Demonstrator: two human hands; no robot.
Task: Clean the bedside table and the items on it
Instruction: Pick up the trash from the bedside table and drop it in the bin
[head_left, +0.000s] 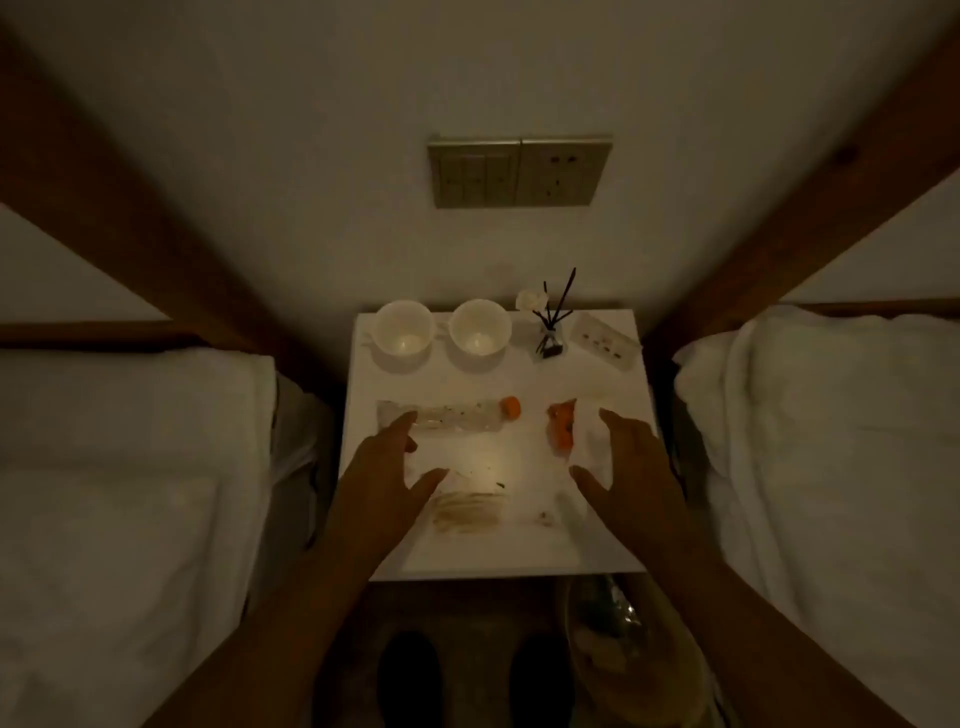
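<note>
Both hands are out over the white table, palms down. The left hand hovers with fingers apart, holding nothing, its tips just over a clear bottle lying on its side. The right hand mirrors it, fingers spread and empty, a crumpled tissue and orange scrap just beyond the fingertips. Two cups stand well beyond.
</note>
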